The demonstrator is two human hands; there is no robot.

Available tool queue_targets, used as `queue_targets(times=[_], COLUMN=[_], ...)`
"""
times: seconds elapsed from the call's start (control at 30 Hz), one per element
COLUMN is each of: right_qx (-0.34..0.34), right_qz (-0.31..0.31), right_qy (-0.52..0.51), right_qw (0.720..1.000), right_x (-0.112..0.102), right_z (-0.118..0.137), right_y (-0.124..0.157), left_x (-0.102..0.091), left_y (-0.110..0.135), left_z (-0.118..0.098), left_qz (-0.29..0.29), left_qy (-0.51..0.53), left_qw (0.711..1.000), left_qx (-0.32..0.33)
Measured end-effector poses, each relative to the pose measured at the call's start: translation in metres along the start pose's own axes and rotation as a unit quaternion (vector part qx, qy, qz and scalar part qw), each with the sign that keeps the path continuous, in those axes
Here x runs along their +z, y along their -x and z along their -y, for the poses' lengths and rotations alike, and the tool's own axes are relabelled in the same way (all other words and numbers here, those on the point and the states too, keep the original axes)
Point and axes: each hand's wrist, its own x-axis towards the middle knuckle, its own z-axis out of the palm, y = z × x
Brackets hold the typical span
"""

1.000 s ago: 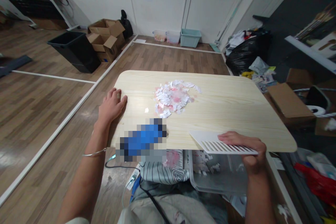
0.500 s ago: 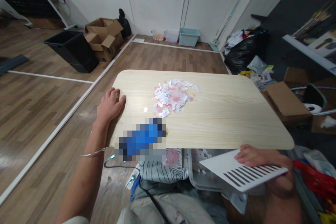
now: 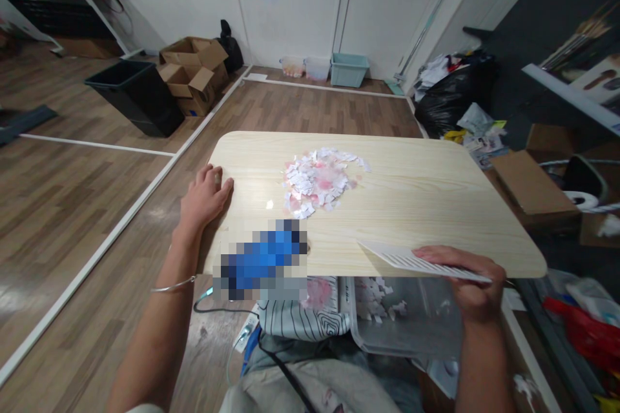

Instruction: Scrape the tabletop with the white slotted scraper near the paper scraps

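My left hand [image 3: 206, 197] rests on the left edge of the pale wood-patterned tabletop [image 3: 436, 187], its thumb apart from its fingers. In my right hand [image 3: 472, 277] is a white slotted panel [image 3: 411, 259], thin and flat, with a row of parallel slots. The panel slants over the front edge of the table, seen nearly edge-on. A heap of torn white paper scraps [image 3: 314, 181], some tinted pink, lies at the table's middle left. One small scrap [image 3: 269, 204] sits apart. A blurred-out blue object [image 3: 264, 258] is at the front left.
Below the front edge is a clear plastic bin [image 3: 411, 329] holding paper scraps, beside a striped bag [image 3: 300, 322]. A black bin [image 3: 138, 97] and cardboard boxes [image 3: 194, 74] stand on the floor at left. An open carton [image 3: 533, 181] is at right.
My right hand has moved up and left with the slotted panel, from over the clear bin to the table's front edge. The panel has tipped nearly edge-on. My left hand stays put.
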Motion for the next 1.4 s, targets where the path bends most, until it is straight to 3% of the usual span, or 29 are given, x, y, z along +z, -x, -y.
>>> queue_targets(times=[0.23, 0.77, 1.0, 1.17, 1.3, 1.4], right_qx=[-0.006, 0.027, 0.077, 0.122, 0.141, 0.16], right_qz=[-0.032, -0.009, 0.014, 0.037, 0.017, 0.047], right_qy=[-0.009, -0.035, -0.014, -0.057, -0.051, -0.047], right_qw=[0.999, 0.999, 0.997, 0.99, 0.989, 0.985], right_x=[0.008, 0.006, -0.005, 0.006, 0.017, 0.018], right_z=[-0.007, -0.015, -0.024, -0.046, -0.056, -0.051], right_y=[0.004, 0.006, -0.025, -0.056, -0.061, -0.057], left_x=[0.001, 0.001, 0.002, 0.003, 0.002, 0.001], left_y=[0.0, 0.0, 0.0, 0.0, 0.001, 0.002], left_z=[0.001, 0.001, 0.002, 0.003, 0.002, 0.002], left_qz=[0.002, 0.003, 0.003, 0.001, 0.004, 0.004], left_qy=[0.009, 0.017, 0.021, 0.028, 0.023, 0.026], left_qw=[1.0, 1.0, 1.0, 0.999, 1.0, 1.0], left_qx=[0.005, 0.01, 0.012, 0.018, 0.014, 0.015])
